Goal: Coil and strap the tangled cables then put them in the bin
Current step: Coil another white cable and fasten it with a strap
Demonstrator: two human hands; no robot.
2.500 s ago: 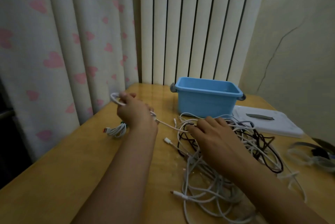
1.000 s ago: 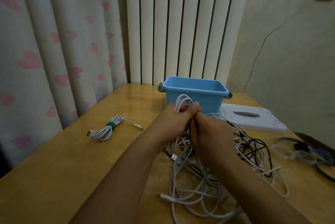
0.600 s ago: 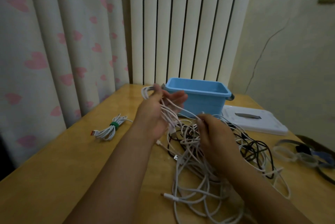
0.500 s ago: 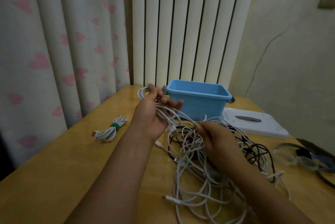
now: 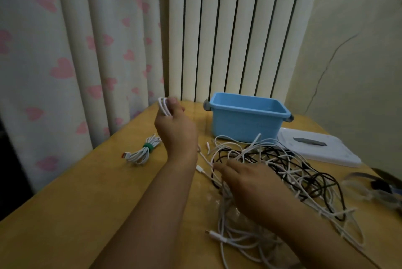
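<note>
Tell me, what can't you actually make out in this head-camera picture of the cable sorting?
- Inside of the blue bin: its near wall hides the floor, so any contents are unseen.
- Right hand: seen from the back, so its grip on the tangled cables cannot be told.
- Left hand: motion-blurred; the white cable loops cannot be counted.
- Dark straps: cut off by the right edge.

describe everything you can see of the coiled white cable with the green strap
The strapped cable is a thin white cord folded into a short, flat bundle of several loops, cinched around its middle by a green strap. A plug with a reddish tip sticks out at the near-left end. It lies flat on the wooden table, left of the left hand and not touching it, apart from the blue bin and the tangled pile.
</note>
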